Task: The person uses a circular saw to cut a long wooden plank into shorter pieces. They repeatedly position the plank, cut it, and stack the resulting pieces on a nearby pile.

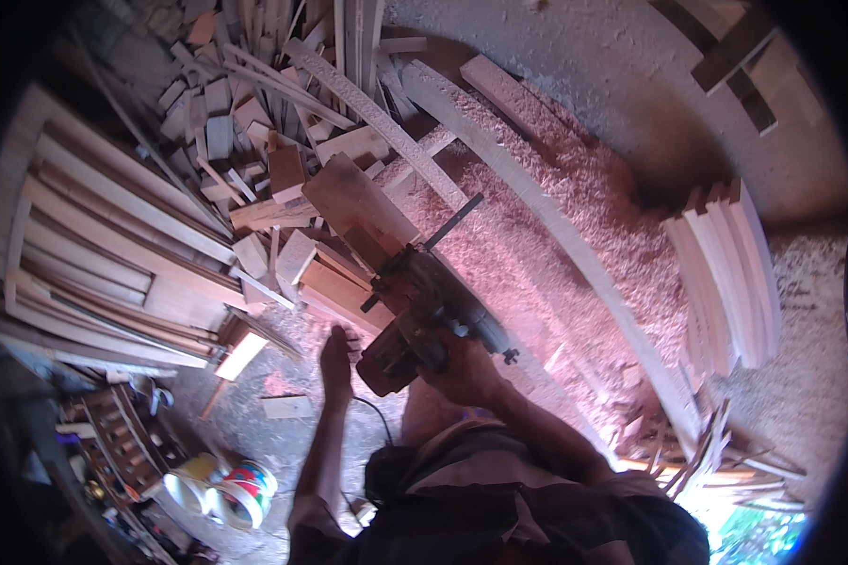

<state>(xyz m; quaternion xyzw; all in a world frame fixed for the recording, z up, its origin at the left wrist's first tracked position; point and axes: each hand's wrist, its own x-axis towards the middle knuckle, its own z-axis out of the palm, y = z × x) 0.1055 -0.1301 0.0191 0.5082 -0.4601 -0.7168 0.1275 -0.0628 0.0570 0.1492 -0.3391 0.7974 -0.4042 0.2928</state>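
Observation:
My right hand (466, 370) is wrapped round the handle of a dark corded power tool that looks like a circular saw (433, 306). A straight bar (454, 220) sticks out from its front toward the far right. Ahead of the saw lies a broad brown board (358, 202), partly covered by the tool. Left of the saw's motor housing is my left hand (337, 360), empty, with thumb and fingers apart. It is close to the near end of some wooden blocks (334, 287). The saw's blade and underside are hidden. Its cord (377, 410) hangs down beside my body.
Long curved boards (546, 212) cross pink shavings (584, 179) on the right. Curved pieces stand stacked (725, 282) farther right. Offcuts (221, 113) pile up at far left, above leaning curved frames (113, 245). Buckets (240, 494) stand at near left.

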